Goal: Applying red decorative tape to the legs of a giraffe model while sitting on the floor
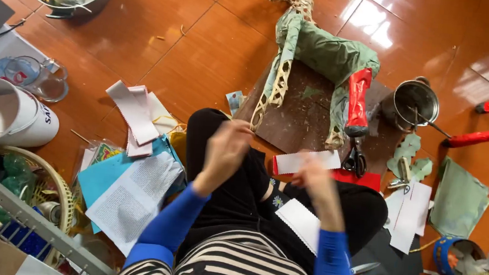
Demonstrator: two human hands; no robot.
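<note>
Here, both hands are raised above the lap of a person seated on the orange tiled floor, and both are motion-blurred.

The left hand sits at the end of a blue sleeve; whether its grip is apart or together cannot be told, and nothing can be made out in it.

The right hand is pinched on the lower edge of a white paper strip with a red end — its grip appears together on that strip, though blur hides the fingertips. The strip runs level just beyond this grip, with the left hand close beside its red end.

Positions relative to the right grip:
- Scissors lie just beyond it, to its outer side, on a dark brown board.
- A woven figure wrapped in green paper, with a red boot, stands further out on that board.
- A steel pot lies well apart, beyond the scissors.
- A white fabric piece rests on the lap, just beneath the grip.

Outside the left grip, printed paper sheets lie on the floor.
</note>
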